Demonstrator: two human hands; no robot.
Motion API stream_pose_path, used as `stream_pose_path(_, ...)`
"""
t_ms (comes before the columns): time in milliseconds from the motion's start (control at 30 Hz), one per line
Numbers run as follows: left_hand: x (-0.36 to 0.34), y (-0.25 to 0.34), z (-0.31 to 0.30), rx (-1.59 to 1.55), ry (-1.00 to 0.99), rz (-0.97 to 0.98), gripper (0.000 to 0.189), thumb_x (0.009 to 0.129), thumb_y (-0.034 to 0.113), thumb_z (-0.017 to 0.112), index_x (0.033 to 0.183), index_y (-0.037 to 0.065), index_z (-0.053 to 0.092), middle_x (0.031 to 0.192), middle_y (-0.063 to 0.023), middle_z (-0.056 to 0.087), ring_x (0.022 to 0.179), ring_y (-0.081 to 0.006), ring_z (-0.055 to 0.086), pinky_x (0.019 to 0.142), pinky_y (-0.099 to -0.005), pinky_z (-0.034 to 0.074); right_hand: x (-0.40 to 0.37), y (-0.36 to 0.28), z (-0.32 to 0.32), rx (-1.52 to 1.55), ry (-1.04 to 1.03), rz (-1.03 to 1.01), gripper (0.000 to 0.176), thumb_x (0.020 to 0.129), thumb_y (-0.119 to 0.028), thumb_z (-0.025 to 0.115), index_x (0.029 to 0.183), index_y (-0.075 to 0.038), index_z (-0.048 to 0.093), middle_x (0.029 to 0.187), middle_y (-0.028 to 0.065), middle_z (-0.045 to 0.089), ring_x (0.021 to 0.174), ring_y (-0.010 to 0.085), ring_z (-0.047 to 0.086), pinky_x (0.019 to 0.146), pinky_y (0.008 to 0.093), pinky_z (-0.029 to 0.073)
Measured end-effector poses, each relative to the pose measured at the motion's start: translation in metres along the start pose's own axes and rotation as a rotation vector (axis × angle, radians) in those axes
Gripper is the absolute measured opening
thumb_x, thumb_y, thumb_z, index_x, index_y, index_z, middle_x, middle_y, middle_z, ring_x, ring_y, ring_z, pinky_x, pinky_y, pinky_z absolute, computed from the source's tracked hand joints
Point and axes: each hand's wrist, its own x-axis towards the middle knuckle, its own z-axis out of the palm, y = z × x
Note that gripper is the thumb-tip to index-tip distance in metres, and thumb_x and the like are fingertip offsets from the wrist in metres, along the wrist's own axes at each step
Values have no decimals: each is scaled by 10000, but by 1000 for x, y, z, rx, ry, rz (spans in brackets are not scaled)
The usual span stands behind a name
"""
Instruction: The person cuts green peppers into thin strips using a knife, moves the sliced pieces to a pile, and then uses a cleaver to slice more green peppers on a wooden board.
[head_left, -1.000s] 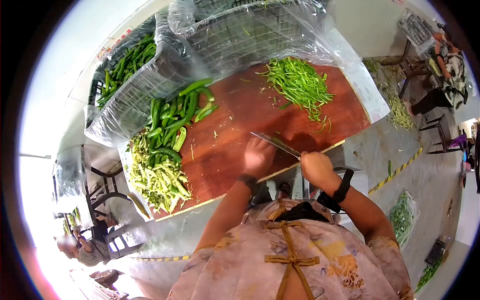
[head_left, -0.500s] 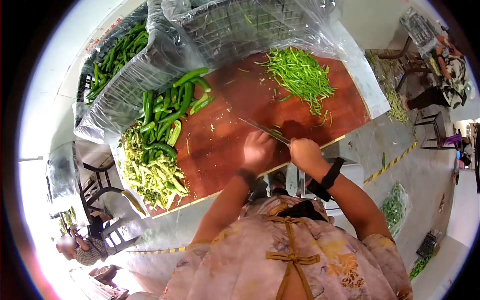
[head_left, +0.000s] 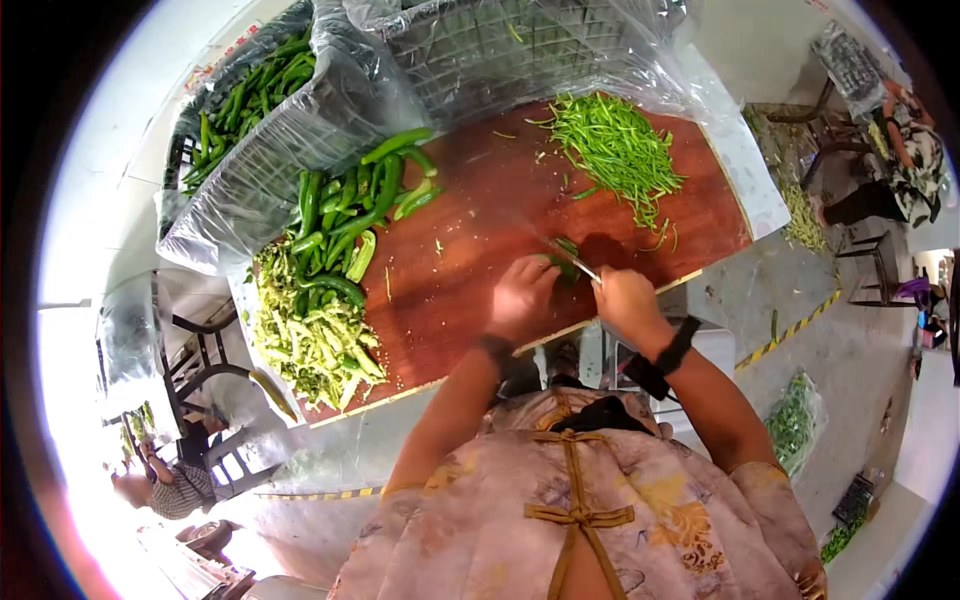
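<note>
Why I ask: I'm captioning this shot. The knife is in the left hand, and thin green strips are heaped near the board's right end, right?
Not quite: the head view shows the knife in the right hand, not the left hand. The thin green strips are indeed heaped near the right end of the board.

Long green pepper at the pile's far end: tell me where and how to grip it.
Grip the long green pepper around its middle, coming down from above, fingers across its width. It lies flat, slim and nearly straight, with its upper side uncovered; the plastic liner close behind probably makes the far side tighter.
</note>
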Motion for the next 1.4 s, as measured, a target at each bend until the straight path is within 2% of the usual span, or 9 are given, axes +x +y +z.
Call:
stream_pose_path(200, 6, 7, -13, 33, -119, 20, 268, 673, 99, 581, 930, 103, 654, 1022, -42, 603, 994, -269, 549, 848, -410, 460, -39, -5, -21, -61, -127, 60, 173, 832, -179, 556, 798, -10, 572, 645, 224, 594, 628, 414, 596, 584, 509, 472)
stream_pose_path(433, 6, 0, -9, 58, -69, 70, 316, 635, 145, 623, 948, 129, 659, 1049, -39, 603, 1034, -271, 538, 872, -433, 443, -40, -4, -21, -121, -162, 41, 142, 815, -132, 529, 789, 4, 561, 634, 222, 597, 615, 404, 608, 569, 492, 489)
stream_pose_path(633, 4, 0, -10, 23, -89, 16, 288, 672, 63, 568, 942, 104, 659, 1058, -58, 597, 1044, -275, 533, 871, -432, 445, -27, -9, -15, -138, -159, 65, 114, 747, -75, 522, 725, 3, 602, 638, 214, 603, 627, 400, 623, 583, 487, 503)
stream_pose_path(733, 3, -8, -6, 19, -111, 51, 271, 679, 53, 557, 929, 86, 655, 1051, -63, 594, 1035, -279, 533, 875, -420, 443, -16, -3, -12, -66, -142, -46, 121, 792, -96, 539, 752, 14, 566, 627, 233, 592, 608, 408, 609, 572, 488, 495)
stream_pose_path(1067, 3, -8, -6, 2, -115, 28, 281, 687, 67, 560, 950, 70, 657, 1023, -62, 600, 1009, -261, 540, 857, -400, 442, -9, -9, -10, -96, -238, 14, 150, 821, -122, 534, 762, 9, 577, 637, 223, 600, 610, 406, 607, 573, 498, 489)
stream_pose_path(1167, 4, -7, -6, -32, -95, 30, 275, 693, 70, 562, 951, 68, 656, 1010, -63, 603, 1003, -262, 544, 846, -401, 447, 25, -12, 16, -36, -146, -15, 156, 828, -132, 536, 771, 7, 580, 643, 223, 602, 604, 406, 604, 571, 502, 486)
stream_pose_path(1233, 4, -11, -5, -40, -100, 36, 266, 696, 71, 563, 946, 63, 654, 999, -64, 605, 996, -264, 547, 840, -404, 450, 43, -23, 18, -47, -44, -52, 96, 749, -102, 548, 708, -31, 597, 646, 206, 599, 633, 392, 607, 583, 498, 482)
stream_pose_path(1300, 1, -12, 0, -40, -16, 67, 251, 699, 70, 566, 933, 57, 656, 979, -69, 608, 984, -264, 552, 832, -408, 452, 37, -13, 17, -9, -1, -53, 103, 758, -114, 547, 704, -42, 598, 641, 192, 595, 612, 389, 593, 573, 495, 477)
stream_pose_path(1400, -6, -15, 9, -53, 28, 31, 225, 696, 66, 570, 905, 54, 655, 967, -77, 607, 964, -270, 556, 826, -414, 456, 14, -3, 1, -35, -93, 30, 178, 843, -191, 562, 863, -20, 611, 663, 215, 603, 648, 397, 603, 595, 504, 469)
